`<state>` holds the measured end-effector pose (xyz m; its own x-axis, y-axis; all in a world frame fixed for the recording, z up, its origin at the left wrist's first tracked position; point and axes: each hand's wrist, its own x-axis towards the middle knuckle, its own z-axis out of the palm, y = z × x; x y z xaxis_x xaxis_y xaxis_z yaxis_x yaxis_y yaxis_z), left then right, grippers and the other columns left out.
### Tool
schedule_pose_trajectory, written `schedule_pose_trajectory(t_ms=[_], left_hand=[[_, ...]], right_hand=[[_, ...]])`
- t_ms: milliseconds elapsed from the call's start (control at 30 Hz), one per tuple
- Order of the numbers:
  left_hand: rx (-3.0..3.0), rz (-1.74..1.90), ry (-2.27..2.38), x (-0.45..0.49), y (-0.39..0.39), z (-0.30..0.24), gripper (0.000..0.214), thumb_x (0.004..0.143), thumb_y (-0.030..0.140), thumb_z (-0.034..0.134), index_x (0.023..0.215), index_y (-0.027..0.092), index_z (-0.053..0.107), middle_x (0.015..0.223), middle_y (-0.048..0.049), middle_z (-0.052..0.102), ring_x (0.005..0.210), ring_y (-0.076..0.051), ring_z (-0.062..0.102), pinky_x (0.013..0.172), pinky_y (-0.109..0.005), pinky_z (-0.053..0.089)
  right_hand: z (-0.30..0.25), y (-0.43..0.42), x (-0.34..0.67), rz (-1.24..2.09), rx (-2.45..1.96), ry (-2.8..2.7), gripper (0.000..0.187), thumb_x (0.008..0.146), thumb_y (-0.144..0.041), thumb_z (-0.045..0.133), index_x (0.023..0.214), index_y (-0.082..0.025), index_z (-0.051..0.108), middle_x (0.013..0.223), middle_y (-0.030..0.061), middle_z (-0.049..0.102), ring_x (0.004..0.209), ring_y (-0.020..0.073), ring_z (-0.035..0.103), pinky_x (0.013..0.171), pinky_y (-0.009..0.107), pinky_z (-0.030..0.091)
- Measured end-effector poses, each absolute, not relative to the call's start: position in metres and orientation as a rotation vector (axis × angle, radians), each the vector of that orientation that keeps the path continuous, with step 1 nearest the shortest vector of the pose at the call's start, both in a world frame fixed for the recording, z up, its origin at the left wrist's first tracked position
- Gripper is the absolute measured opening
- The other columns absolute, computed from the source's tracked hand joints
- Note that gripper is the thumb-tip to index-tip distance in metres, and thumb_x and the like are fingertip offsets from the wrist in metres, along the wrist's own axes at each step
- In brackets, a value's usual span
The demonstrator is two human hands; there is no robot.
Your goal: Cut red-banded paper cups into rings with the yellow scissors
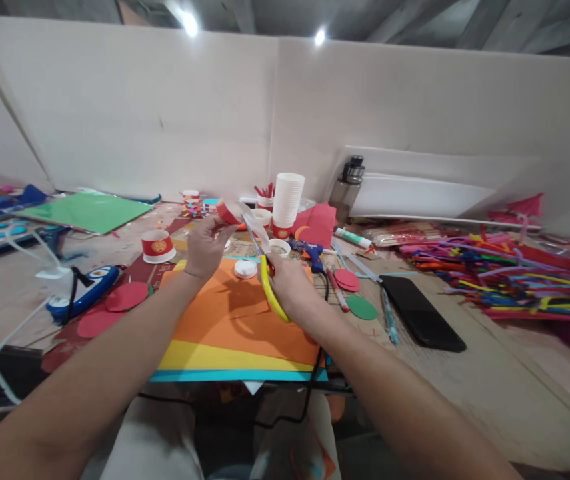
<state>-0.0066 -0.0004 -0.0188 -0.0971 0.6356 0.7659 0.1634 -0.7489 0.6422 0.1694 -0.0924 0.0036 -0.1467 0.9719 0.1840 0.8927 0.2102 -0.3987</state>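
Note:
My left hand (205,245) is closed on a cut piece of a red and white paper cup (227,212), holding it above the table. In my right hand (289,283) is a pair of scissors with yellow handles (271,293). The blades point up and away, beside the white part of the cup piece, which is blurred; whether they touch it I cannot tell. Under both hands lies a stack of orange paper (245,327), with yellow and blue sheets showing at its edges. A small white round lid-like piece (245,269) sits on the orange sheet.
A stack of white paper cups (288,200) stands behind my hands. One red cup (157,247) is at left. To the right are a blue glue gun (312,253) with a black cord, a phone (422,312), a green paper circle (361,307) and heaped pipe cleaners (515,273).

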Motion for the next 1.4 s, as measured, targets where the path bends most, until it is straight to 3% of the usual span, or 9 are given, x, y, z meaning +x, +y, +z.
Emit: schedule_pose_trajectory(t_ms=[333, 667, 800, 867, 1000, 1200, 1400], left_hand=[[1.732, 1.842, 0.796, 0.001, -0.008, -0.016, 0.017, 0.078, 0.027, 0.071, 0.09, 0.017, 0.068, 0.088, -0.0043, 0.074, 0.08, -0.016, 0.069, 0.078, -0.03, 0.055], [1.626, 1.938, 0.743, 0.003, -0.006, -0.014, 0.028, 0.076, 0.04, 0.074, 0.087, 0.017, 0.065, 0.083, -0.0057, 0.072, 0.076, -0.015, 0.067, 0.074, -0.028, 0.054], [1.851, 1.907, 0.73, -0.002, 0.0, -0.015, 0.036, 0.07, 0.043, 0.078, 0.094, 0.019, 0.064, 0.093, -0.0055, 0.07, 0.088, -0.018, 0.066, 0.085, -0.033, 0.052], [2.017, 1.901, 0.85, -0.007, 0.003, -0.016, 0.032, 0.071, 0.04, 0.078, 0.092, 0.02, 0.066, 0.095, -0.0048, 0.069, 0.092, -0.019, 0.064, 0.089, -0.034, 0.05], [2.093, 1.954, 1.051, -0.013, 0.003, -0.017, 0.013, 0.078, 0.032, 0.071, 0.08, 0.02, 0.067, 0.083, -0.0023, 0.068, 0.081, -0.017, 0.063, 0.081, -0.032, 0.048], [2.066, 1.915, 1.062, -0.007, -0.004, -0.018, 0.009, 0.078, 0.028, 0.07, 0.083, 0.02, 0.069, 0.082, -0.0017, 0.07, 0.077, -0.016, 0.062, 0.075, -0.029, 0.048], [2.018, 1.895, 1.024, -0.006, -0.005, -0.017, 0.012, 0.078, 0.029, 0.07, 0.086, 0.021, 0.07, 0.085, -0.0022, 0.071, 0.081, -0.017, 0.064, 0.083, -0.032, 0.049]], right_hand=[[0.006, -0.095, 0.171, 0.251, -1.661, -2.086, 0.027, 0.091, -0.027, 0.05, 0.114, -0.019, 0.06, 0.095, 0.0096, 0.072, 0.081, 0.0202, 0.065, 0.06, 0.025, 0.034], [0.007, -0.094, 0.169, 0.299, -1.721, -2.059, 0.034, 0.089, -0.027, 0.051, 0.12, -0.019, 0.062, 0.09, 0.0097, 0.073, 0.075, 0.0198, 0.064, 0.059, 0.025, 0.034], [0.006, -0.095, 0.168, 0.316, -1.717, -2.062, 0.033, 0.09, -0.027, 0.051, 0.12, -0.019, 0.062, 0.092, 0.0096, 0.073, 0.077, 0.0191, 0.065, 0.06, 0.024, 0.035], [0.006, -0.095, 0.168, 0.315, -1.723, -2.069, 0.03, 0.091, -0.027, 0.051, 0.116, -0.019, 0.063, 0.094, 0.01, 0.074, 0.08, 0.0193, 0.065, 0.062, 0.024, 0.036], [0.005, -0.098, 0.168, 0.304, -1.718, -2.082, 0.025, 0.091, -0.028, 0.05, 0.111, -0.019, 0.063, 0.094, 0.0098, 0.073, 0.083, 0.0203, 0.066, 0.065, 0.025, 0.037], [0.009, -0.103, 0.167, 0.268, -1.754, -2.079, 0.032, 0.092, -0.027, 0.048, 0.122, -0.019, 0.056, 0.104, 0.0122, 0.07, 0.091, 0.0225, 0.065, 0.069, 0.027, 0.039], [0.011, -0.101, 0.166, 0.302, -1.763, -2.075, 0.031, 0.092, -0.024, 0.046, 0.121, -0.018, 0.057, 0.103, 0.0115, 0.071, 0.09, 0.0219, 0.065, 0.069, 0.027, 0.039]])
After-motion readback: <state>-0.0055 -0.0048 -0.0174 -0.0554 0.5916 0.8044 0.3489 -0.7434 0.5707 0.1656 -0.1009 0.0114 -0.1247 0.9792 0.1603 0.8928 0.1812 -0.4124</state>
